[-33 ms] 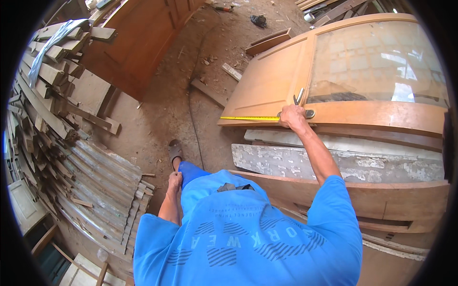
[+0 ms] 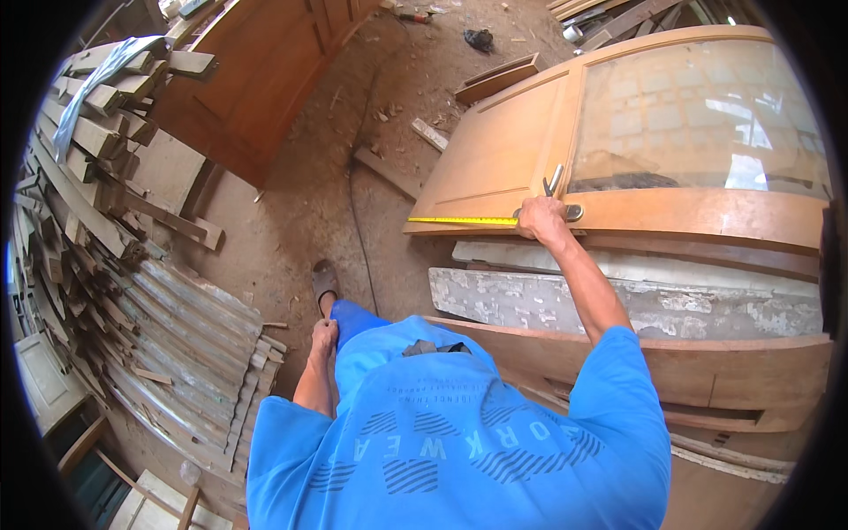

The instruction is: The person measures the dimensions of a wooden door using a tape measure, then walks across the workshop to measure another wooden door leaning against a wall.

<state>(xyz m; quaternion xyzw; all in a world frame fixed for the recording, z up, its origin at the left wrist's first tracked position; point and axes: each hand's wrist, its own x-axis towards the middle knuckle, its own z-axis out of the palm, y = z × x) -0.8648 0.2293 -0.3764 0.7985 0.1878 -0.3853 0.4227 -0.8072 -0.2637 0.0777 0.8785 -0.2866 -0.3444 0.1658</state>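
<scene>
My right hand (image 2: 541,217) is closed around a tape measure, whose case is hidden in my grip. Its yellow blade (image 2: 464,220) runs out to the left along the near edge of a light-brown wooden door (image 2: 503,141), up to the door's end. Beside my fingers are a metal door handle (image 2: 554,180) and a round lock part (image 2: 575,212). A glass pane (image 2: 698,115) fills the door's right part. Down at my blue-trousered leg (image 2: 355,320), my left hand (image 2: 324,335) is curled; what it grips, if anything, is hidden.
More panels, one with peeling white paint (image 2: 609,300), lie under and in front of the door. Stacked timber (image 2: 88,132) and corrugated sheets (image 2: 185,327) fill the left. A reddish-brown door (image 2: 256,79) stands at the back. A cable (image 2: 355,203) and wood scraps (image 2: 387,171) lie on the dirt floor.
</scene>
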